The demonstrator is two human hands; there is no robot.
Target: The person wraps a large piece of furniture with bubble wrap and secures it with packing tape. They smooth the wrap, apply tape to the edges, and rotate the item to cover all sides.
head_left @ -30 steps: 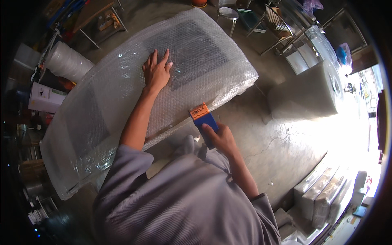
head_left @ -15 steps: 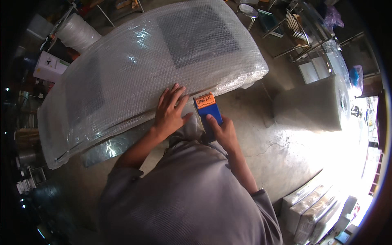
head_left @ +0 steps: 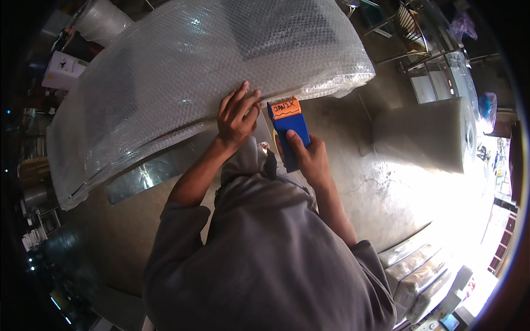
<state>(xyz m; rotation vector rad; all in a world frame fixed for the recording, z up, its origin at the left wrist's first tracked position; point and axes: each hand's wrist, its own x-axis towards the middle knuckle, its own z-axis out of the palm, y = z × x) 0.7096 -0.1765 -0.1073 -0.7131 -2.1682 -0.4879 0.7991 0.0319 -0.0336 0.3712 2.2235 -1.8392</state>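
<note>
A large, rounded piece wrapped in bubble wrap (head_left: 182,71) lies across the far side in front of me. My left hand (head_left: 237,122) rests at its near edge, fingers stretched over the wrap and holding nothing. My right hand (head_left: 310,154) is closed around a blue tape dispenser (head_left: 292,126) with an orange band at its far end. That end is close to the wrap's near edge; whether it touches cannot be made out. Part of a tan tape roll shows at the dispenser's left side.
A thick roll of bubble wrap (head_left: 422,135) lies on the floor at right. Several wrapped flat packages (head_left: 414,270) stand at the lower right. Another roll (head_left: 102,23) and a white box (head_left: 63,70) are at the far left. A metal-framed chair (head_left: 411,27) stands far right.
The wrapped piece sits higher in the picture. Both hands have moved up with it, still at its near edge, and my left fingers are a little closer together.
</note>
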